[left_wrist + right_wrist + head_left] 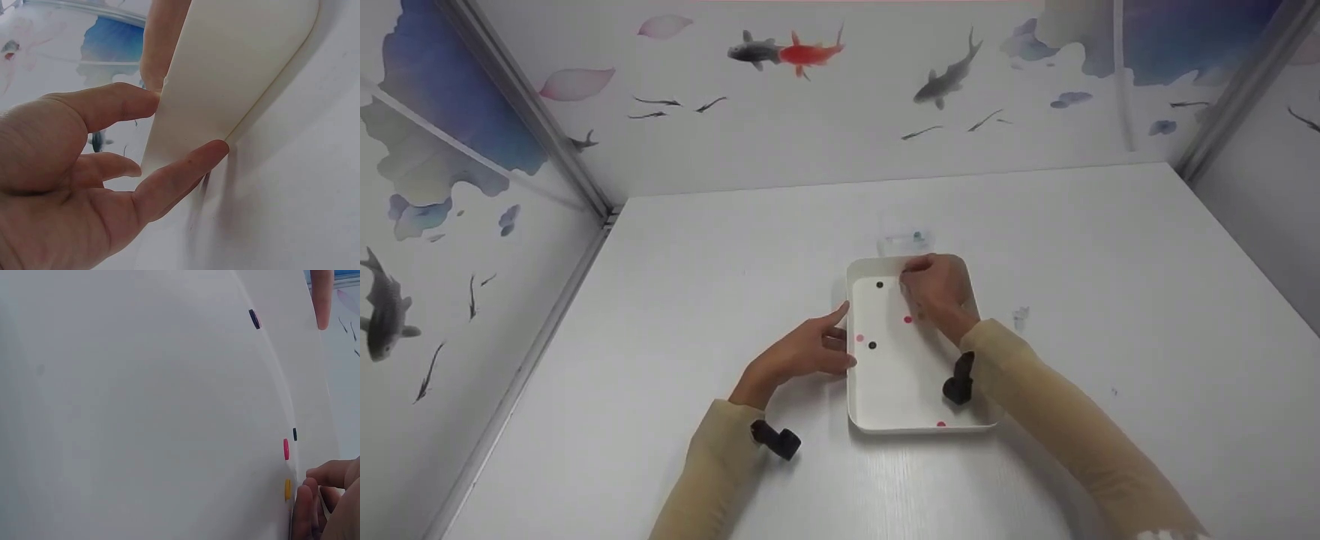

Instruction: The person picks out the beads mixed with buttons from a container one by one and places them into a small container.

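Note:
A shallow white rectangular tray (900,382) stands on the table, with small round discs scattered in it. In the head view I see a black disc (880,285), a red disc (907,319) and a pink disc (860,338); a yellow disc (287,489) appears in the right wrist view. My left hand (802,349) rests spread fingers against the tray's left wall, one touching the rim and another low near the base. Inside the far end, my right hand (939,289) has its fingertips drawn together; whether anything lies between them is hidden.
Just beyond the tray sits a small transparent container (896,244) with a bluish spot. A small clear piece (1020,317) lies to the right of the tray. Printed panels with fish enclose the white table (697,300) at the back and sides.

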### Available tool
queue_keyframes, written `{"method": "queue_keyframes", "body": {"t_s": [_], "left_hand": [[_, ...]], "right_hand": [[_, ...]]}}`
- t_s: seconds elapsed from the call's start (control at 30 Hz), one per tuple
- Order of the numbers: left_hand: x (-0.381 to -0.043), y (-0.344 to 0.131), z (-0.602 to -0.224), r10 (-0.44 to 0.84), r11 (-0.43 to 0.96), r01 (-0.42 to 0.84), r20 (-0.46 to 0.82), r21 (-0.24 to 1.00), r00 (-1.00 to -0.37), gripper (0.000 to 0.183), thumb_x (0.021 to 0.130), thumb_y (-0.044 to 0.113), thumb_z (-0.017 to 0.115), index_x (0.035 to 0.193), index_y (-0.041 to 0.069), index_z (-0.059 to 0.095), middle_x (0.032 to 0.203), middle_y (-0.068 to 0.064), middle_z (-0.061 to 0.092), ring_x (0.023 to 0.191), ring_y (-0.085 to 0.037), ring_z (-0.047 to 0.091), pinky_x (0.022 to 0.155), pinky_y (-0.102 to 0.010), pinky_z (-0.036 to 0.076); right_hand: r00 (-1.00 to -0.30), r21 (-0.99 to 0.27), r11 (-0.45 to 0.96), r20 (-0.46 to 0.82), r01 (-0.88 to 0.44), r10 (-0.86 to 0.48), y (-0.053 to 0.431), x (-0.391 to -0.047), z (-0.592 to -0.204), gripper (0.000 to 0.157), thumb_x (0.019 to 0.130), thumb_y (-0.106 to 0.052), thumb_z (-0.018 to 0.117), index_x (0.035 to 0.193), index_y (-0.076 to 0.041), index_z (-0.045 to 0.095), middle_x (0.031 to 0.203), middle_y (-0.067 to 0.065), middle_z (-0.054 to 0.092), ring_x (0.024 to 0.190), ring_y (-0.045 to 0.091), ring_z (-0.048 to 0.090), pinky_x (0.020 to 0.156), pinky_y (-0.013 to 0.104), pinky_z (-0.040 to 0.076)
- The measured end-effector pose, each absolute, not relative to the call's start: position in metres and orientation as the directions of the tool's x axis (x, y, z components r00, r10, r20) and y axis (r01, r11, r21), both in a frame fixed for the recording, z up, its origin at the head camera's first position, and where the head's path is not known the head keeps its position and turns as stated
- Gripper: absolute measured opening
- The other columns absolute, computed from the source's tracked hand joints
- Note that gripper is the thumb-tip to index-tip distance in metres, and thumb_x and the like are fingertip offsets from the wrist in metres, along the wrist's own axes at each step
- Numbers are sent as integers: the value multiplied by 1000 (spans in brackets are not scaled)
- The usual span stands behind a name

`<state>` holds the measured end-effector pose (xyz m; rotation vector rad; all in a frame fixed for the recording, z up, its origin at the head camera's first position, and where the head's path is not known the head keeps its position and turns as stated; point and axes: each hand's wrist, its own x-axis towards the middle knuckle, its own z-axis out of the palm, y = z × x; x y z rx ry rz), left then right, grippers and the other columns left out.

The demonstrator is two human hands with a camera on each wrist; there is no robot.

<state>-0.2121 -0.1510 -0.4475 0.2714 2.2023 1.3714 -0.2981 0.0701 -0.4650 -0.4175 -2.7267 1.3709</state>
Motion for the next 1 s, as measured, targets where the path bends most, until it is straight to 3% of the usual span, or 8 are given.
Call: {"method": "queue_keyframes", "body": {"t_s": [0.33, 0.53, 0.7, 1.0], "left_hand": [[-213, -151, -448, 444, 446, -98, -314, 890, -839, 95, 86, 11, 75, 161, 20, 17, 142, -19, 56, 123, -24, 64, 99, -37, 56], [-213, -152, -448, 433, 453, -109, -325, 885, -841, 96, 86, 11, 76, 161, 20, 18, 142, -19, 56, 124, -24, 64, 99, -37, 56], [-212, -151, -448, 427, 460, -110, -328, 881, -843, 95, 86, 10, 76, 161, 20, 18, 141, -19, 57, 123, -24, 64, 99, -36, 56], [-211, -150, -447, 429, 452, -116, -330, 884, -841, 95, 86, 10, 75, 161, 21, 18, 141, -18, 57, 123, -23, 64, 98, -36, 57]], "right_hand": [[-964, -824, 517, -128, 234, 231, 73, -299, -458, 22, 94, -26, 65, 113, -16, 71, 110, 3, 70, 98, 22, 63, 82, 31, 56], [-965, -876, 409, -201, 255, 170, 79, -300, -449, 28, 96, -26, 62, 121, -12, 64, 115, 7, 66, 99, 24, 65, 82, 31, 57], [-964, -899, 362, -188, 245, 187, 81, -301, -443, 30, 96, -24, 64, 123, -10, 63, 116, 9, 66, 100, 24, 66, 82, 31, 58], [-975, -897, 402, -116, 185, 190, 81, -297, -433, 27, 94, -26, 66, 118, -12, 66, 110, 8, 68, 92, 21, 65, 66, 24, 56]]}}
